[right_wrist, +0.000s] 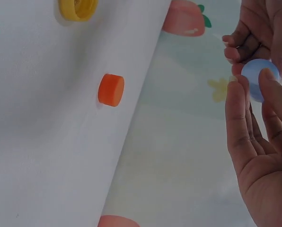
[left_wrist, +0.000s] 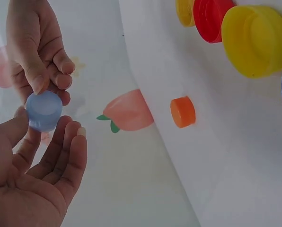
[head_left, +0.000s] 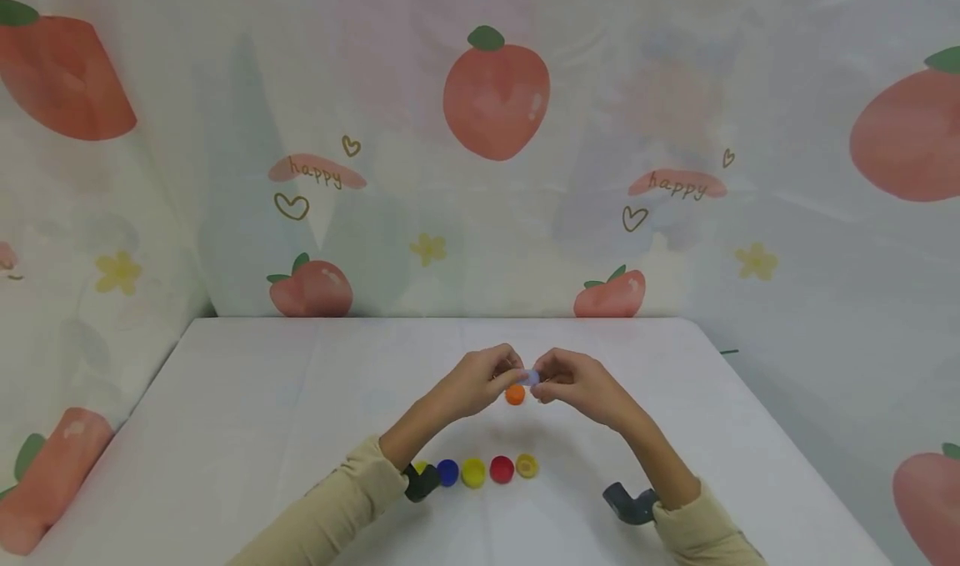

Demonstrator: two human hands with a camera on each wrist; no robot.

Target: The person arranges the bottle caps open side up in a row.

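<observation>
A translucent light blue bottle cap (head_left: 532, 378) is held up above the far part of the table between both hands. My left hand (head_left: 480, 381) pinches one edge of it with thumb and index finger. From the other side my right hand (head_left: 583, 385) pinches the opposite edge. In the left wrist view the cap (left_wrist: 44, 111) shows a ribbed side, while the right wrist view shows its smooth round face (right_wrist: 257, 78) under the right thumb. Below the hands a small orange bottle cap (head_left: 515, 395) rests on the table.
Nearer the body, several caps form a row: blue (head_left: 447, 473), yellow (head_left: 473, 473), red (head_left: 502, 469) and a darker yellow one (head_left: 527, 466). Another yellow cap (head_left: 421, 467) is partly hidden by the left wrist's dark mount (head_left: 423, 483). Behind the white table (head_left: 300, 399) hangs a fruit-printed curtain (head_left: 495, 232).
</observation>
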